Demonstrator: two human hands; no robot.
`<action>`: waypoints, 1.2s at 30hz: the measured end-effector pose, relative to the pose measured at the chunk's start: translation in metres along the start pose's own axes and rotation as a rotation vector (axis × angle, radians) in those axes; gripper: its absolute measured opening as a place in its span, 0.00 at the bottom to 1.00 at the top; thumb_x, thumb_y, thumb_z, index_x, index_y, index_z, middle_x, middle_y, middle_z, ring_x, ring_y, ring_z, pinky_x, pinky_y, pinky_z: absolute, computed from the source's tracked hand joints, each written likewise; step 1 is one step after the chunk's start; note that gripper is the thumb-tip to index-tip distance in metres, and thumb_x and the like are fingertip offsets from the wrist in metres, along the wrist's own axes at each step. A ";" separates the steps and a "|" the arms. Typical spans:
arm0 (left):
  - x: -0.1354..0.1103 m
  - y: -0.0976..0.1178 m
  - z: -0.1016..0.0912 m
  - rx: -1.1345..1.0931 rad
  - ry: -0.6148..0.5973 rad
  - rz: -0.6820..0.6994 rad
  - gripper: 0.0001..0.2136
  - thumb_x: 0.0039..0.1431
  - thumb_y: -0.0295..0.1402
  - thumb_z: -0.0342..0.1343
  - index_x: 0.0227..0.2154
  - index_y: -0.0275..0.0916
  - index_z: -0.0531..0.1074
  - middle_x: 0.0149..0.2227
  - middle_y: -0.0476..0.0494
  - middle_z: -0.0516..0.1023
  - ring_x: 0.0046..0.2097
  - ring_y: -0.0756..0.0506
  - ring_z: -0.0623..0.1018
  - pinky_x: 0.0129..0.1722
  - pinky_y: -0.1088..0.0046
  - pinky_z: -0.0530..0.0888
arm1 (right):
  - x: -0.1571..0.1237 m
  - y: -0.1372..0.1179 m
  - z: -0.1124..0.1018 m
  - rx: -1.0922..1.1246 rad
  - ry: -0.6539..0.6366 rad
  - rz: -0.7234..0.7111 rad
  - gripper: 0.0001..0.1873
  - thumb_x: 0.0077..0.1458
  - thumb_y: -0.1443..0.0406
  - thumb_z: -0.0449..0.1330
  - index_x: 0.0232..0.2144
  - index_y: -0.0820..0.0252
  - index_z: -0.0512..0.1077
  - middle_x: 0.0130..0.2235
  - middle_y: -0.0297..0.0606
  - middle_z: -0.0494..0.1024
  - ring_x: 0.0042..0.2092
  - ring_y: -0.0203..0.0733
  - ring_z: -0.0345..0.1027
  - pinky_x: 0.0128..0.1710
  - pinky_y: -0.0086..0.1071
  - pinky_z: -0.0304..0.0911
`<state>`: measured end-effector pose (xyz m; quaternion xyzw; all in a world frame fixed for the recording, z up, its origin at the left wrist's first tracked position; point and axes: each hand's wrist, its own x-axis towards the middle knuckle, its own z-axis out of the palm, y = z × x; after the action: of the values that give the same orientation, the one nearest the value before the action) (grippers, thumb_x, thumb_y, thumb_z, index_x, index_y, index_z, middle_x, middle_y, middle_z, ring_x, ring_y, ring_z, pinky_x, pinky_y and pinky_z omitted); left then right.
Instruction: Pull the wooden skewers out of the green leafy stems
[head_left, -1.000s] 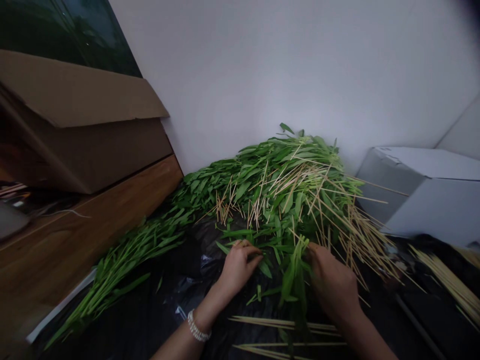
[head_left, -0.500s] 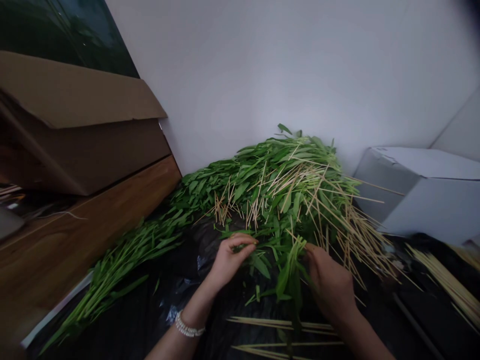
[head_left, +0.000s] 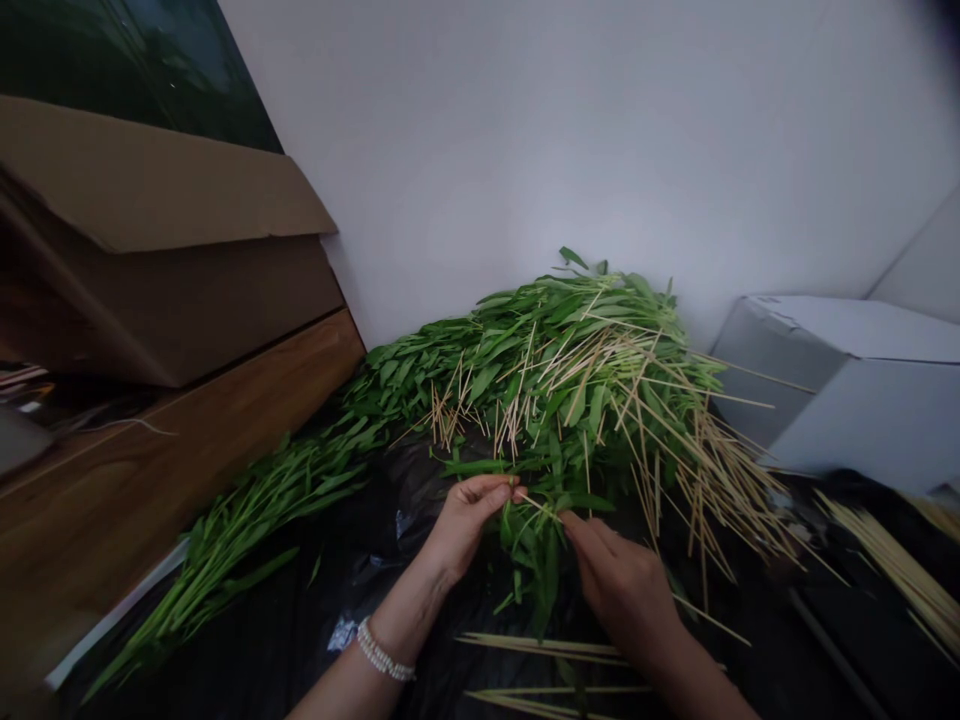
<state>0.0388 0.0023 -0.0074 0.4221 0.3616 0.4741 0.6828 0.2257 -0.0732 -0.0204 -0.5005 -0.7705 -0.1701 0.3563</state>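
My left hand [head_left: 466,522], with a beaded bracelet [head_left: 381,652] on the wrist, is closed in a pinch at the tip of a thin bamboo skewer [head_left: 538,507]. What lies between its fingertips is too small to make out. My right hand [head_left: 619,570] is closed round the skewer, whose other end sticks out behind it to the lower right. Green leaves [head_left: 536,565] hang from the skewer between both hands. Below them, several loose skewers [head_left: 544,645] lie on black plastic sheeting [head_left: 322,640].
Behind my hands, a large heap of leafy stems [head_left: 487,340] with many skewers leans against the wall [head_left: 562,130]. Long stems [head_left: 225,550] lie at left. A cardboard box [head_left: 187,280] stands on a wooden surface [head_left: 285,380]. At right are a white box [head_left: 862,400] and a skewer bundle [head_left: 892,560].
My right hand has moved left, bringing the skewer and leaves to my left fingertips. The leaves now hang below the skewer between both hands. My left hand has barely shifted.
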 end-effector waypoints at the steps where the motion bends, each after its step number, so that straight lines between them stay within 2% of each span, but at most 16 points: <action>1: 0.000 0.000 0.000 -0.006 -0.002 -0.007 0.12 0.45 0.35 0.67 0.33 0.35 0.79 0.32 0.42 0.82 0.36 0.45 0.80 0.44 0.68 0.72 | 0.000 0.000 0.001 -0.012 -0.003 -0.006 0.17 0.62 0.71 0.44 0.44 0.63 0.71 0.28 0.37 0.76 0.26 0.32 0.70 0.27 0.25 0.60; 12: -0.003 0.000 0.002 0.042 -0.035 0.020 0.10 0.46 0.34 0.66 0.32 0.35 0.79 0.31 0.43 0.82 0.35 0.47 0.79 0.43 0.70 0.72 | -0.001 0.000 0.002 -0.066 0.005 -0.007 0.17 0.62 0.71 0.44 0.43 0.64 0.72 0.26 0.35 0.74 0.23 0.31 0.67 0.24 0.26 0.57; 18: -0.003 0.000 0.002 0.107 -0.015 0.046 0.10 0.46 0.35 0.66 0.32 0.35 0.80 0.31 0.42 0.82 0.36 0.45 0.79 0.45 0.67 0.72 | -0.006 0.003 0.005 -0.067 -0.025 -0.022 0.17 0.62 0.71 0.45 0.46 0.63 0.71 0.29 0.37 0.76 0.25 0.32 0.69 0.25 0.25 0.58; 26: -0.004 0.002 0.007 0.276 0.032 0.096 0.13 0.43 0.38 0.67 0.30 0.34 0.80 0.32 0.40 0.82 0.35 0.42 0.80 0.41 0.67 0.73 | -0.007 0.000 0.006 -0.050 -0.076 0.005 0.18 0.62 0.70 0.44 0.45 0.65 0.71 0.28 0.37 0.75 0.25 0.33 0.69 0.25 0.25 0.59; 31: -0.004 0.002 0.006 0.196 0.021 0.082 0.14 0.43 0.37 0.67 0.34 0.36 0.79 0.33 0.42 0.82 0.37 0.44 0.79 0.43 0.68 0.72 | -0.008 0.000 0.006 -0.010 -0.087 0.021 0.17 0.62 0.71 0.44 0.46 0.64 0.69 0.30 0.38 0.76 0.26 0.33 0.70 0.27 0.24 0.62; 36: -0.002 0.000 0.002 0.203 0.046 0.068 0.12 0.42 0.37 0.68 0.27 0.34 0.79 0.31 0.42 0.82 0.34 0.45 0.79 0.41 0.69 0.73 | -0.006 -0.001 0.005 0.016 -0.083 0.014 0.17 0.62 0.70 0.44 0.46 0.64 0.70 0.29 0.38 0.75 0.27 0.33 0.70 0.28 0.23 0.62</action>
<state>0.0402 -0.0004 -0.0065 0.4902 0.4090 0.4675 0.6114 0.2249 -0.0747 -0.0283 -0.5096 -0.7824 -0.1403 0.3293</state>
